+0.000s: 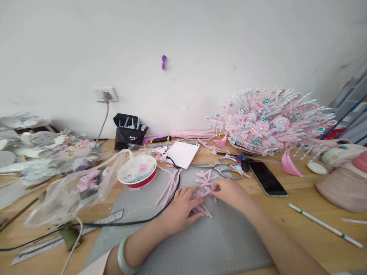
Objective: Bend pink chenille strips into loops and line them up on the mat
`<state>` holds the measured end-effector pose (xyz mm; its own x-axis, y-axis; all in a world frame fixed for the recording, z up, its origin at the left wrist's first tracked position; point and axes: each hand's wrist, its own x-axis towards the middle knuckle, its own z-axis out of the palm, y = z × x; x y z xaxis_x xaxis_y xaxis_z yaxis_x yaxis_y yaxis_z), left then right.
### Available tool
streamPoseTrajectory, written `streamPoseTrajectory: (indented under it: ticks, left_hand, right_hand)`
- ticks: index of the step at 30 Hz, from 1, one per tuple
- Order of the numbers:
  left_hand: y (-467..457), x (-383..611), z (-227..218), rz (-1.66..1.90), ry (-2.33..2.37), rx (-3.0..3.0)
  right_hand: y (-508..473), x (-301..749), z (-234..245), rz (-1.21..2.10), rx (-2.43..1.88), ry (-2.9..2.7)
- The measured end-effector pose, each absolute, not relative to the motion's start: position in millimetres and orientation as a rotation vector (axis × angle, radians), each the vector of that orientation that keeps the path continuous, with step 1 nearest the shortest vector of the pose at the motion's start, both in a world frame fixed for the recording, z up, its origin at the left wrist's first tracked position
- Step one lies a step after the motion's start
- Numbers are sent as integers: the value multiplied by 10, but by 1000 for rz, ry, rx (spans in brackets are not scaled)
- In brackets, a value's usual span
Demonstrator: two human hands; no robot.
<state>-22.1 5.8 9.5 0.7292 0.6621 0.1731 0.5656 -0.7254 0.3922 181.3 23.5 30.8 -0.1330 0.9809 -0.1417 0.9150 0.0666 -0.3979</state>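
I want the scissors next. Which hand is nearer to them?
Right. The right hand lies just short of the scissors; the left hand rests farther left, on pink strips.

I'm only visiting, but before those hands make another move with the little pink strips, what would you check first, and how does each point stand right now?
1. The short pink strips lie on the gray mat, between both hands: ok.
2. The left hand rests flat on some strips, fingers spread: ok.
3. Grip of the right hand on a strip: cannot tell, because the curled fingers hide it.
4. The scissors lie beyond the strips, apart from both hands: ok.
5. The black cable crosses the mat close beside the left hand: not ok.
6. The phone lies off the mat, to the right: ok.
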Motion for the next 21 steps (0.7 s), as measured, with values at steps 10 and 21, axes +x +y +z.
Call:
streamPoseTrajectory:
  ticks: [10, 21]
  left_hand:
    - [80, -225, 37, 428, 1039, 2622]
    - [88, -213, 4, 416, 1078, 2568]
  right_hand:
    - [244, 1823, 321, 587, -1899, -2154]
    - [130, 1668, 294, 686, -1897, -2169]
